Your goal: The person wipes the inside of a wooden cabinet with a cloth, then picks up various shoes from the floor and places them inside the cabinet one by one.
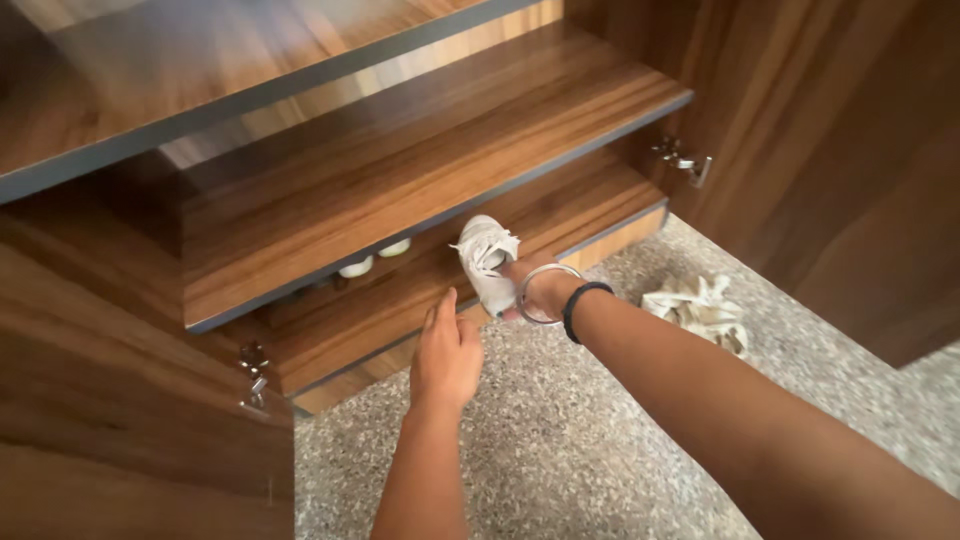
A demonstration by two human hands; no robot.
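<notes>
Two pale rounded shoe toes peek out from under the middle board of the brown wood-grain cabinet, toward the left of its bottom shelf. The left hand hovers at that shelf's front edge, fingers loosely extended and holding nothing. The right hand, bangle and black band at the wrist, grips a white lace-up sneaker over the front edge. Another white sneaker lies on the speckled floor by the cabinet's right corner.

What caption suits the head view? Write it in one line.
Right hand holds a white shoe at the bottom shelf of a wooden cabinet, left hand alongside.
</notes>
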